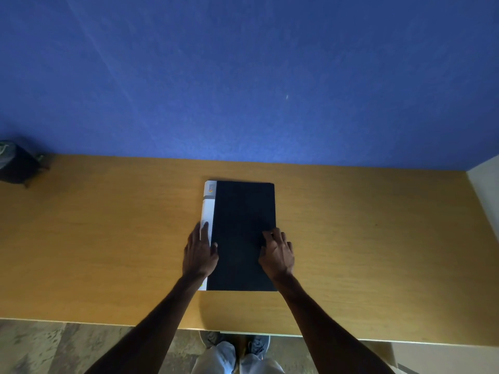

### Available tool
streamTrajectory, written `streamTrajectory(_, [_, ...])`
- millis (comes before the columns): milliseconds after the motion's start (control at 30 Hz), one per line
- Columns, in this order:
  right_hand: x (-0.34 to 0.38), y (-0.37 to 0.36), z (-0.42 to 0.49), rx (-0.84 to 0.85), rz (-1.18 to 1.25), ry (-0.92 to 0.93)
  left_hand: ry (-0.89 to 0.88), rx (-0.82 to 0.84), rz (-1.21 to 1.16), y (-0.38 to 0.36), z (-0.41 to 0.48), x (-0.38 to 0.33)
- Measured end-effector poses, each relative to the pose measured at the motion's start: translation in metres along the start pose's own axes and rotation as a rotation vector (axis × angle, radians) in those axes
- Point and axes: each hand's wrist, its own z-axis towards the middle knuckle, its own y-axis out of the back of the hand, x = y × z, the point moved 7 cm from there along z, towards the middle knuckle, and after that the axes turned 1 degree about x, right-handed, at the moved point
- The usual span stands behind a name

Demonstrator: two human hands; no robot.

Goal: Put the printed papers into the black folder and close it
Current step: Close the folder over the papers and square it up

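Note:
The black folder (243, 228) lies shut and flat in the middle of the wooden table (108, 238), its white spine strip (209, 203) along the left side. My left hand (199, 252) rests flat on the spine edge, fingers stretched out. On the folder's right edge sits my right hand (278, 252), fingers bent, fingertips pressing on the black cover. No printed papers show outside the folder.
A dark object (19, 166) stands at the table's far left corner against the blue wall (243, 76). The table's front edge (162, 326) runs just before my feet. A pale wall (486, 190) bounds the right side.

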Motion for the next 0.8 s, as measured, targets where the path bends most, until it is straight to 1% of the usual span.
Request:
streamTrajectory(100, [-0.009,0.003,-0.002,-0.007,0.065,-0.064,0.090,-0.014,-0.211,0.003,0.001,0.008])
streamTrajectory(167, [-0.010,0.001,-0.003,0.017,0.077,-0.067,0.152,-0.047,-0.381,0.007,0.006,0.011])
streamTrajectory(267, [-0.008,-0.001,-0.001,0.046,0.072,-0.057,0.331,-0.044,-0.695,0.009,0.015,0.020])
streamTrajectory(300, [-0.007,-0.002,0.000,0.049,0.071,-0.062,0.369,-0.032,-0.755,0.008,0.017,0.021])
streamTrajectory(367, [-0.006,-0.003,0.001,0.053,0.064,-0.069,0.384,-0.021,-0.777,0.009,0.019,0.022])
streamTrajectory(500, [-0.008,-0.005,0.001,0.060,0.054,-0.065,0.333,-0.040,-0.817,0.013,0.021,0.019])
streamTrajectory(667, [-0.011,-0.002,0.002,0.055,0.085,-0.048,0.368,0.005,-1.001,0.005,0.018,0.017])
streamTrajectory(733, [-0.015,0.003,0.004,0.032,0.161,-0.053,0.404,0.022,-1.075,0.003,0.015,0.018])
streamTrajectory(800, [-0.021,0.009,0.006,0.003,0.298,-0.079,0.448,0.063,-1.149,0.002,0.010,0.019])
